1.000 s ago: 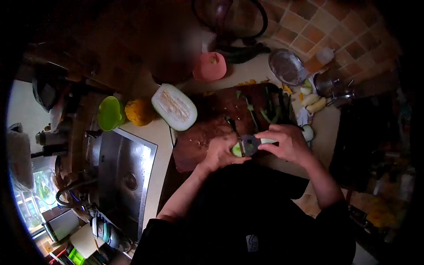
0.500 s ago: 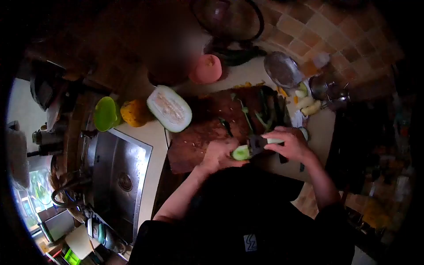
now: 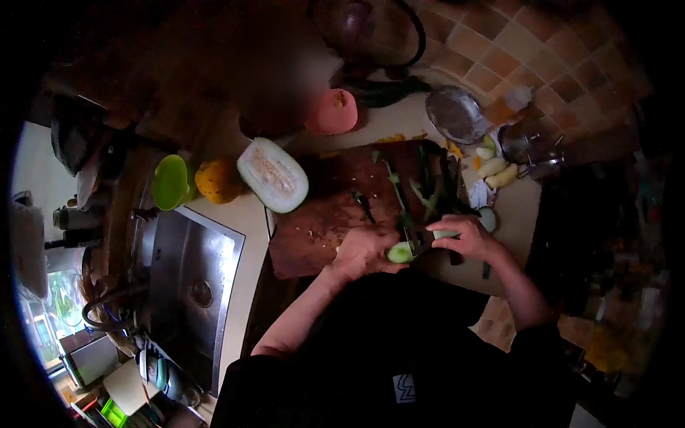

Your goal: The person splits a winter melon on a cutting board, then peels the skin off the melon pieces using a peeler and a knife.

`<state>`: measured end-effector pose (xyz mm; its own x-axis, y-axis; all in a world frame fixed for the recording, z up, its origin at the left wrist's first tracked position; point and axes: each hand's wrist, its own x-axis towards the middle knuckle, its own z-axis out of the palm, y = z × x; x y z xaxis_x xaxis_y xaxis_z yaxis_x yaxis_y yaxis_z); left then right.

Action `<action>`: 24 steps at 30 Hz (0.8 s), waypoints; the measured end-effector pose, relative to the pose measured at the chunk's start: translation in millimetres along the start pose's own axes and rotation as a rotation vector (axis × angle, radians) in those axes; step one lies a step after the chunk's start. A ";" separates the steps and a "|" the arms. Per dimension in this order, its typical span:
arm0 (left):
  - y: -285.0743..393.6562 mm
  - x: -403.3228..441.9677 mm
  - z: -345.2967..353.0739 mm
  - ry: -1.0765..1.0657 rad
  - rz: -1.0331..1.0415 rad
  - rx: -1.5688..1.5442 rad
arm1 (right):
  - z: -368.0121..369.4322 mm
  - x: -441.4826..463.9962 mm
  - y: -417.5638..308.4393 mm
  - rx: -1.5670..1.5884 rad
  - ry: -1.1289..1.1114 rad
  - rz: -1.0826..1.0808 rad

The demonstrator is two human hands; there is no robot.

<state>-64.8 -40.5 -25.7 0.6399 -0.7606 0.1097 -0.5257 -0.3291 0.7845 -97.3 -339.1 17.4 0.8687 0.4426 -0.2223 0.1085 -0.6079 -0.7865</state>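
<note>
My left hand is wrapped round a pale green, partly peeled vegetable that looks like a cucumber, its end poking out past the fingers. My right hand grips the whitish handle of a peeler, whose dark head sits against or very close to the vegetable. Both hands are over the front edge of a reddish-brown cutting board. Dark green strips of peel lie scattered on the board beyond my hands.
A halved pale melon rests at the board's left corner, beside an orange squash and a green bowl. The sink is left. Behind stand a pink bowl and a metal dish; peeled pieces lie right.
My left hand and the vegetable have shifted slightly right. The peeler has turned a little in my right hand, which has moved slightly down.
</note>
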 end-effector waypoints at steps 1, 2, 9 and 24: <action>0.0 0.4 0.2 -0.010 -0.004 0.015 | 1.4 -3.1 3.0 0.010 0.008 0.002; 0.7 -1.8 -1.4 0.018 -0.054 0.016 | 2.9 -6.6 8.2 0.021 0.015 0.001; -28.2 -16.4 0.0 0.329 -0.152 -0.065 | 9.7 -16.0 22.3 0.009 0.152 0.094; -35.7 -20.6 -10.1 0.353 -0.195 -0.149 | -17.7 -6.0 53.2 -0.144 0.152 0.133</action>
<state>-53.6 -7.4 -49.8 0.8853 -0.4456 0.1326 -0.3059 -0.3436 0.8879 -88.2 -385.8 -12.9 0.9417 0.2541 -0.2207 0.0462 -0.7470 -0.6633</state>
